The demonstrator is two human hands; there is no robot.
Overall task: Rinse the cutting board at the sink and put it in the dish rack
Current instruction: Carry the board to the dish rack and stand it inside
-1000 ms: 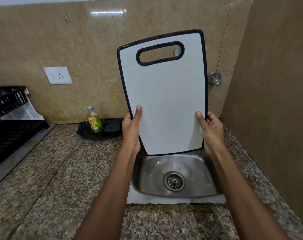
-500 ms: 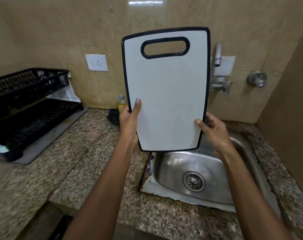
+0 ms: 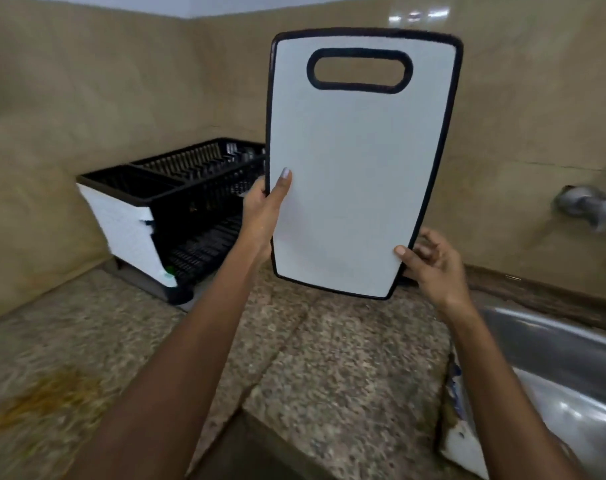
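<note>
Mostly the picture is filled by a speckled granite counter (image 3: 346, 358), which runs below a wall of beige tiles (image 3: 104, 98). On the far left part of the counter there is a blurred yellow-brown stain (image 3: 48, 400). At the right edge a steel sink (image 3: 554, 368) is set into the counter, and only its left part is visible. Above it, on the wall, a metal tap (image 3: 587, 206) sticks out, a little blurred.

At the back left, in the corner, stands a black dish rack (image 3: 190, 202) with two levels and a white panel on its left end. Some metal things are in its upper level, but they are too dark to say what they are.

The cutting board (image 3: 357, 168) is white with a black rim and a slot handle at the top. It is held upright in the air above the counter, between the rack and the sink, and it covers the right end of the rack.

The left hand (image 3: 263, 216) grips the left edge of the board, with the thumb lying flat on the white face and the other fingers behind. The right hand (image 3: 433, 261) holds the lower right corner, with the thumb tip on the front face; its fingers are curled behind the edge.
</note>
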